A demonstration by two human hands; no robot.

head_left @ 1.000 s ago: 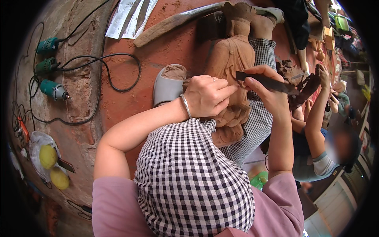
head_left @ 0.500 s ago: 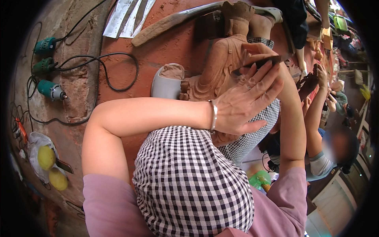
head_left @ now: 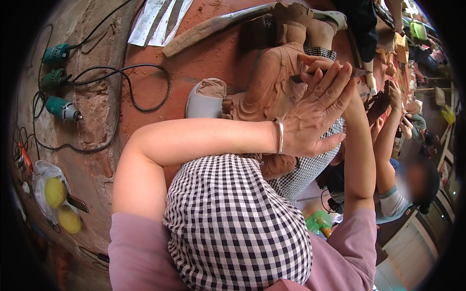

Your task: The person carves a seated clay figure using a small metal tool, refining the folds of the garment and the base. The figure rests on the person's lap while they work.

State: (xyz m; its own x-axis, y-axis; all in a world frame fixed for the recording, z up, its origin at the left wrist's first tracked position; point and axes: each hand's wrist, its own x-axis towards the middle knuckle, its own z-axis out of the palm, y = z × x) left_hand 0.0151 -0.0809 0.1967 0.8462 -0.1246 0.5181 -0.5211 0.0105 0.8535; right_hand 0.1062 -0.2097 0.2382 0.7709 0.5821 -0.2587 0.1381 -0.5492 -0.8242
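Figure: the brown carved figure [head_left: 274, 68] rests between the checkered legs, its lower part partly hidden by the left forearm and hand.
Figure's edges: the shoe [head_left: 201, 104] stands just beside its left side; the lower checkered trouser leg [head_left: 310, 167] bounds its right; a dark block [head_left: 257, 31] lies near its top.
Red floor: a dusty stretch [head_left: 204, 68] runs from the cord [head_left: 167, 82] to the figure, with the long bar [head_left: 194, 41] along its upper side.
Left border: three green power tools [head_left: 63, 109] lie on the rough ledge, well apart from both hands; two yellow fruits [head_left: 55, 192] sit lower down.
Right border: a co-worker's raised arm [head_left: 387, 140] stands near the person's right forearm, narrowing the room there.
Left arm: elbow bent sharply, forearm nearly level above the near knee [head_left: 238, 208], a bangle [head_left: 280, 136] at the wrist.
Left hand [head_left: 315, 111]: back upward, fingers straight and close together, thumb held apart; it overlaps the right hand, contact unclear.
Right hand [head_left: 314, 64]: fingers closed around the dark tool [head_left: 360, 72], partly hidden; forearm rises steeply.
Tool: pointed end toward the right, other end beside the figure.
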